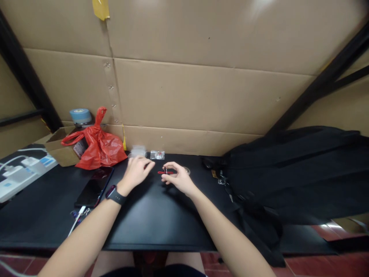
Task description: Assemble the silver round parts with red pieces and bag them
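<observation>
My right hand (179, 179) is closed in a pinch above the black table, with a short red cord (165, 172) between thumb and fingers. A small shiny piece stands upright across the cord at the fingertips; its kind is too small to tell. Just left of it, my left hand (136, 174) hovers with its fingers bent and thumb drawn towards them, apart from the cord. Whether anything lies in its fingers cannot be made out. Behind my right hand a round, ring-like item (187, 170) shows in part. Small clear packets (157, 155) lie by the cardboard wall.
A red plastic bag (100, 148), an open cardboard box (62, 148) and a blue-lidded container (80, 116) stand at the back left. A phone (94, 187), a white cable (77, 219) and a power strip (23, 177) lie left. A black backpack (296, 173) covers the right side.
</observation>
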Demonstrator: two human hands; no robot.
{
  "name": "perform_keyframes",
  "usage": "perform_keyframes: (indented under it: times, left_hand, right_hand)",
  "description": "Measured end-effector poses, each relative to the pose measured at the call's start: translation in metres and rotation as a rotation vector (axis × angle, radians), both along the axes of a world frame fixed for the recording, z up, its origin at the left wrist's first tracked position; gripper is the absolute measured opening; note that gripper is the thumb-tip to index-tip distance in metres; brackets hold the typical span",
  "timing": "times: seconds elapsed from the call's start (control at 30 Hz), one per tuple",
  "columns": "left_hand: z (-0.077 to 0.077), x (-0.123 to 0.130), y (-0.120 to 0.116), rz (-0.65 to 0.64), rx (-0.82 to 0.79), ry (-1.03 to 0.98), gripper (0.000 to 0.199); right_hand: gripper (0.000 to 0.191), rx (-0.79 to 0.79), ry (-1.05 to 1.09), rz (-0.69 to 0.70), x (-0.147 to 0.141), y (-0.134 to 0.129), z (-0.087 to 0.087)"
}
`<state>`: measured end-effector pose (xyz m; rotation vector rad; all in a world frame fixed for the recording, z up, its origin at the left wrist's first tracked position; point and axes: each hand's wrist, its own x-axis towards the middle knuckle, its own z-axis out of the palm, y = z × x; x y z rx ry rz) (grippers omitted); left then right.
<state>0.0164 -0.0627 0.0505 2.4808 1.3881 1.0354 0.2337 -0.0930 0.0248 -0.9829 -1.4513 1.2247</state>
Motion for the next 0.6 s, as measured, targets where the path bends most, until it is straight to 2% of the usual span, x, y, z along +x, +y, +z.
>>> perform_keyframes:
  times: [0.1,0.2,0.3,0.4,0.5,0.6]
  left_hand:
    - [-0.006,-0.033,0.018,0.163,0.131,0.167,0.027]
    - [-0.016,-0.057,0.032,0.227,0.076,0.286,0.024]
    - [-0.012,-0.066,0.034,0.247,0.045,0.309,0.026]
    - [0.010,-0.060,0.023,0.236,0.144,0.222,0.023]
    - [0.032,-0.042,0.006,0.155,0.203,0.075,0.017]
    - [0.033,-0.016,-0.007,-0.027,0.128,-0.001,0.014]
  right_hand:
    - [0.048,0.026,-0.032,-0.022,0.001,0.003,-0.003]
    - [0.048,0.040,-0.047,-0.027,0.003,0.003,-0.002]
    - [0.047,0.056,-0.077,-0.029,0.004,0.003,0.000]
    - [0.046,0.085,-0.119,-0.057,0.009,0.004,0.003]
    - [0.048,0.103,-0.114,-0.107,0.016,0.007,0.009]
    - [0.050,0.134,-0.118,-0.155,0.026,0.009,0.018]
